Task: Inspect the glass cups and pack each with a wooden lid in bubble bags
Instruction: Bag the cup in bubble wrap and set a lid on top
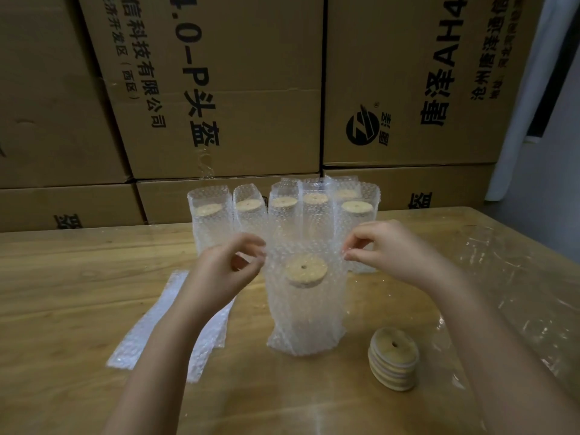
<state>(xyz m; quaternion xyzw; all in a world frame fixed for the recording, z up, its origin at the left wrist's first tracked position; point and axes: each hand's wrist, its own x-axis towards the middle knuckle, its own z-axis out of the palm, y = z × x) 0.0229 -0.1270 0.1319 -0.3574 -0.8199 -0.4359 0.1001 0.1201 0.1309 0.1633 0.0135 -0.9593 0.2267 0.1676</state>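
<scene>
The clear bubble-wrap bag (306, 296) with its round wooden lid (306, 270) stands mid-worktop; left hand (229, 271) and right hand (389, 249) pinch its mouth edges, probably to straighten it.

We see a clear bubble bag (306, 312) standing upright with a round wooden lid (306, 274) inside. Bagged cups (210, 221) stand behind; stacked lids (394, 359) right, flat bags (138, 340) left.

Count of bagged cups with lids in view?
7. Front bagged cup, pinched at its top by left hand and right hand; six more behind: four in a row from the left, two at right. Others may be hidden.
</scene>
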